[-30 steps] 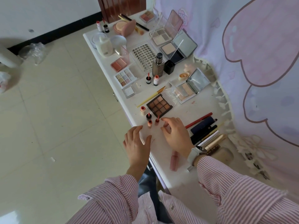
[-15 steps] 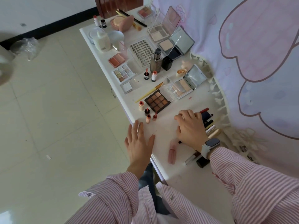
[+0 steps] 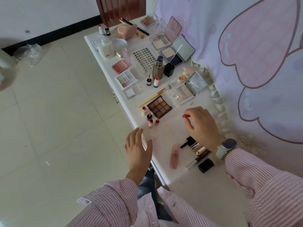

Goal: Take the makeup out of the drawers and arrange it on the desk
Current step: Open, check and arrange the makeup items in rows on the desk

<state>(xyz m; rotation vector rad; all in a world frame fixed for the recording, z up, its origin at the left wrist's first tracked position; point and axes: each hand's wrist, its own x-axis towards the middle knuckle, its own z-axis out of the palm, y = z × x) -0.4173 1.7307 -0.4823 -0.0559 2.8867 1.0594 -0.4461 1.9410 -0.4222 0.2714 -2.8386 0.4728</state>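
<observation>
While your right hand [image 3: 200,124] pinches a red pencil [image 3: 185,116] over bare desk [image 3: 172,130], your left hand [image 3: 138,147] hovers spread, empty, at the front edge.

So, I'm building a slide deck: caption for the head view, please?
Right hand lifts a red pencil over a makeup-covered desk; left hand open at its edge.
</observation>
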